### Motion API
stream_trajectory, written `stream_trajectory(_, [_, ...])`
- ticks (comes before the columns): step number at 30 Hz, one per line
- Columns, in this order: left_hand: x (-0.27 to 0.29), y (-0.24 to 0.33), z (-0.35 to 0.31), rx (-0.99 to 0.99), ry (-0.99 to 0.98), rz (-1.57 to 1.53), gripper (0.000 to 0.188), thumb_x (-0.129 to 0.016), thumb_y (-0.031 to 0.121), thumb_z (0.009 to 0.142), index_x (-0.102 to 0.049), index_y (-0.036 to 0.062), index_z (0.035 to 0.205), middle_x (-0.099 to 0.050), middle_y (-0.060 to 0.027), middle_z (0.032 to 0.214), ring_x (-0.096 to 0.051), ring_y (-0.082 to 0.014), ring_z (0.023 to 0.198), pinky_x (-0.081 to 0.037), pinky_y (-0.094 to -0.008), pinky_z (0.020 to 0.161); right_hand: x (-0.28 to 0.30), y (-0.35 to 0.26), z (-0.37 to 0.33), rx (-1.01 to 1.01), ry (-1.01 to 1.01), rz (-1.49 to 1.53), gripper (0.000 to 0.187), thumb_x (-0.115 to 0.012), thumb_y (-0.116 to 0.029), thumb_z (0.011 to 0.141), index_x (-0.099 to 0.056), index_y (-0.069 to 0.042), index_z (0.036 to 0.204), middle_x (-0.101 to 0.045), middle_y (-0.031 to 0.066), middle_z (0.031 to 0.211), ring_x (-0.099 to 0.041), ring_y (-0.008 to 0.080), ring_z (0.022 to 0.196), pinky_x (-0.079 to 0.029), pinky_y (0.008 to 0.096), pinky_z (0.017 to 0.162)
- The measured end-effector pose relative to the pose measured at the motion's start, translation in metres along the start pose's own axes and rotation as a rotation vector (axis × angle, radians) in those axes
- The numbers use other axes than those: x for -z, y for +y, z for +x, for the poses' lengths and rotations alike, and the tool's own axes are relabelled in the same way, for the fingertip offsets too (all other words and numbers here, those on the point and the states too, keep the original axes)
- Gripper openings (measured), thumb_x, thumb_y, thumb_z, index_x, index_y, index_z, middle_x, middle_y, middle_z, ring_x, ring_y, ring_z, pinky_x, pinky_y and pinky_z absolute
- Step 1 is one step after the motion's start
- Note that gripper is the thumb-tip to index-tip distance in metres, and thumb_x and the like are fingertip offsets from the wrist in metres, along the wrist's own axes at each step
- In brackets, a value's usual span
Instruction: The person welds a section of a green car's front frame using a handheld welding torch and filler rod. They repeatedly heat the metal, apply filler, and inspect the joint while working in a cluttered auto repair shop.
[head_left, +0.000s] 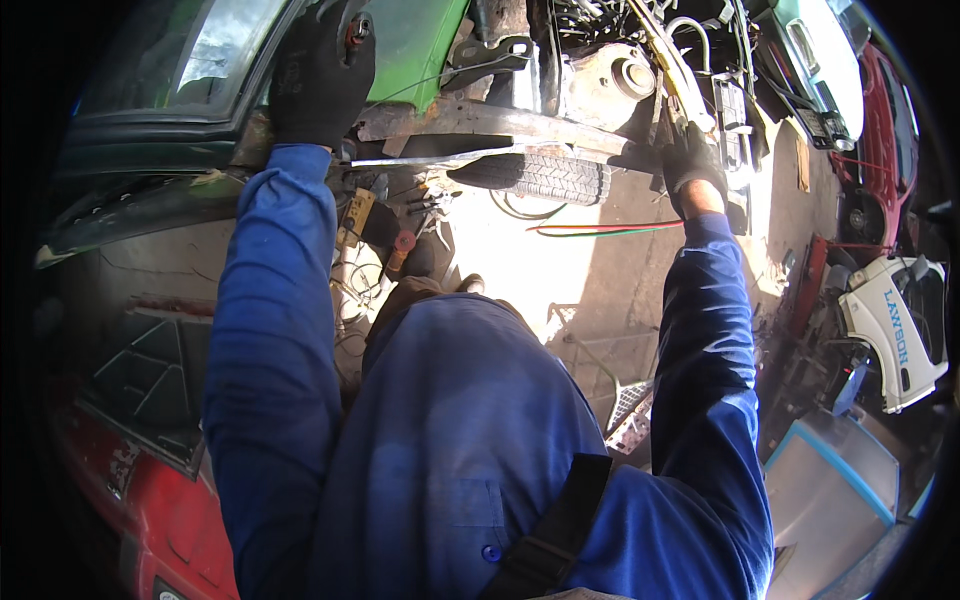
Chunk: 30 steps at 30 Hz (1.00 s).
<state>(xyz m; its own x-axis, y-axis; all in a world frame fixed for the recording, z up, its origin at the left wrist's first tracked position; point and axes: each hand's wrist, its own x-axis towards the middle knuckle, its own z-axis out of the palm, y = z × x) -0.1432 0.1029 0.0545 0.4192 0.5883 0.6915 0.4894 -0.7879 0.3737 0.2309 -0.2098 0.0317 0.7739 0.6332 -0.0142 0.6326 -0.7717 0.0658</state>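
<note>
My left hand (318,85), in a black glove, is raised at the upper left beside a car's green door and window frame (225,128). Its fingers are curled round a small tool with a red-and-metal end (357,30); its kind cannot be made out. At the upper right my right hand (692,165), gloved in black too, closes on the lower end of a pale curved bar (680,75) at the bare car front. Shadow hides part of its fingers. Between my hands runs a rusty metal rail (560,130), with a green body panel (425,60) behind it.
Below the rail lies a tyre (555,178). Red and green hoses (610,229) cross the concrete floor (560,270). A red-headed hammer-like tool (403,243) and loose cables are near my feet. A red car panel (170,510) is lower left; a white panel (890,330) stands right.
</note>
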Motion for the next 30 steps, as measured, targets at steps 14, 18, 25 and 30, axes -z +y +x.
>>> stream_trajectory(14, [0.004,0.002,0.002,0.009,-0.061,-0.025,0.028,-0.062,0.009,0.100,-0.070,0.0033,0.126,-0.069,-0.0220,0.121,-0.066,-0.0437,0.115,-0.053,-0.0507,0.099,0.010,-0.007,-0.020,-0.079,0.128,0.046,0.056,-0.069,-0.047,0.100,-0.064,-0.019,0.148,-0.066,0.0257,0.134,-0.065,0.0439,0.126,-0.052,0.0539,0.106])
stream_trajectory(18, [0.004,0.002,0.003,-0.021,-0.046,-0.004,0.027,-0.062,0.009,0.101,-0.070,0.0031,0.126,-0.070,-0.0219,0.122,-0.066,-0.0434,0.116,-0.053,-0.0504,0.099,0.017,0.026,-0.002,-0.151,0.287,0.216,0.062,-0.074,-0.044,0.097,-0.062,-0.017,0.151,-0.063,0.0282,0.141,-0.062,0.0460,0.131,-0.049,0.0537,0.111])
stream_trajectory(25, [0.002,0.003,0.002,-0.005,-0.045,0.027,0.027,-0.062,0.009,0.102,-0.070,0.0029,0.126,-0.070,-0.0212,0.123,-0.066,-0.0425,0.117,-0.053,-0.0494,0.101,-0.019,0.074,0.037,-0.165,0.042,0.396,0.078,-0.074,-0.057,0.095,-0.055,-0.014,0.157,-0.066,0.0245,0.145,-0.063,0.0410,0.137,-0.049,0.0487,0.114])
stream_trajectory(30, [0.001,0.005,0.001,0.018,-0.069,-0.018,0.026,-0.063,0.010,0.102,-0.070,0.0025,0.127,-0.069,-0.0205,0.124,-0.066,-0.0407,0.118,-0.053,-0.0472,0.102,-0.040,0.091,0.055,-0.096,0.119,0.377,0.082,-0.075,-0.061,0.095,-0.056,-0.010,0.155,-0.069,0.0216,0.143,-0.066,0.0371,0.134,-0.050,0.0455,0.113])
